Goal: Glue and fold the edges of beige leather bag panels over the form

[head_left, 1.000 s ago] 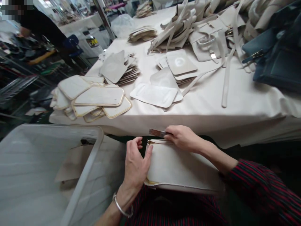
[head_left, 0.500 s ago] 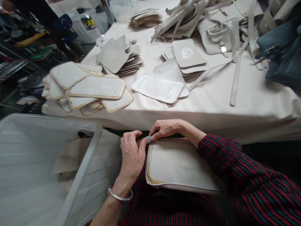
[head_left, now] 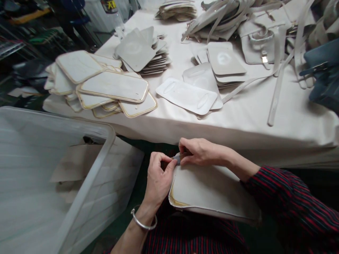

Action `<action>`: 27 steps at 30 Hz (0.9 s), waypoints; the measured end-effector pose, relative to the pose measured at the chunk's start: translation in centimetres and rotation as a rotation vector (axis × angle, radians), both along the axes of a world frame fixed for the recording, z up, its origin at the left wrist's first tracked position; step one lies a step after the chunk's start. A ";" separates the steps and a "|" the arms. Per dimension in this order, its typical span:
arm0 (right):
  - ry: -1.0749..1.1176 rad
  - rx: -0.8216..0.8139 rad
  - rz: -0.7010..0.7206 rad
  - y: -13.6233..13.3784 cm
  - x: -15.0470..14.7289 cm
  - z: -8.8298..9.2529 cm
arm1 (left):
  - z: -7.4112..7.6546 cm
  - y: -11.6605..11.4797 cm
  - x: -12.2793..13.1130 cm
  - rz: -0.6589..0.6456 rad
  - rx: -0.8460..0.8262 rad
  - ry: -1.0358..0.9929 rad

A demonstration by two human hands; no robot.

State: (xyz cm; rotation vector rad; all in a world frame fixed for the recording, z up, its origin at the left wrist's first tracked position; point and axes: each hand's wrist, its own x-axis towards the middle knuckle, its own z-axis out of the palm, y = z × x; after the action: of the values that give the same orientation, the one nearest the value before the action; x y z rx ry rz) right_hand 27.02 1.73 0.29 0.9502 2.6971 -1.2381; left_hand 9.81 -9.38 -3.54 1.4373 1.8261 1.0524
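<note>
Across my lap lies a cream leather bag body (head_left: 212, 187), its flat panel facing up and yellowish glue showing along the near left corner. My left hand (head_left: 159, 176), with a silver bangle on the wrist, is closed in a pinch at the far left corner of it. My right hand (head_left: 200, 151) comes in from the other side, fingers curled and pinching the top edge right beside the left fingertips. Between the two sets of fingertips shows a small grey piece (head_left: 177, 159), too covered to tell what it is.
On the cloth-covered table (head_left: 246, 120) lie glue-edged white panels (head_left: 113, 85), stacked leather pieces (head_left: 136, 51), a white panel with oval marks (head_left: 186, 96), straps and pale bags (head_left: 262, 42), and a blue bag (head_left: 323, 67). A translucent bin (head_left: 106, 151) holding beige pieces stands at my left.
The view has shifted a little. My right fingers have curled in more at the corner, and my left fingers have bent closer together. Both hands stay at the bag body.
</note>
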 end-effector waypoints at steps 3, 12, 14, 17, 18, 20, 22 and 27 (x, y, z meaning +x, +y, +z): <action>-0.009 0.159 0.028 -1.5 0.8 1.2 | -0.4 -0.2 -0.3 -0.044 -0.090 -0.300; 0.914 -0.550 -0.723 -0.7 -3.5 0.7 | -1.4 2.2 -0.4 -0.114 -0.351 -0.808; 1.070 -0.623 -0.767 -0.9 -5.3 -0.6 | -1.7 2.4 -0.1 -0.109 -0.356 -0.781; 1.100 -0.603 -0.761 -1.6 -6.7 -2.2 | -1.9 2.5 0.0 -0.109 -0.347 -0.751; 1.090 -0.584 -0.753 -1.9 -6.9 -2.5 | -2.0 2.5 0.0 -0.110 -0.342 -0.737; 1.059 -0.561 -0.736 -2.1 -6.8 -2.8 | -1.9 2.7 -0.1 -0.118 -0.337 -0.717; 1.023 -0.539 -0.722 -2.1 -6.3 -2.5 | -1.7 2.8 -0.1 -0.138 -0.335 -0.723; 0.890 -0.439 -0.660 -4.0 -2.9 0.4 | -1.6 0.4 -0.4 -0.215 -0.342 -0.860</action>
State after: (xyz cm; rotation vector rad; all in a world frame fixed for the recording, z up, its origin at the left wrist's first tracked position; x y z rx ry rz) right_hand 24.13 -2.23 0.70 1.5442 2.3865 -2.8030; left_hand 9.40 -8.96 -5.12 0.7633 1.1213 0.9712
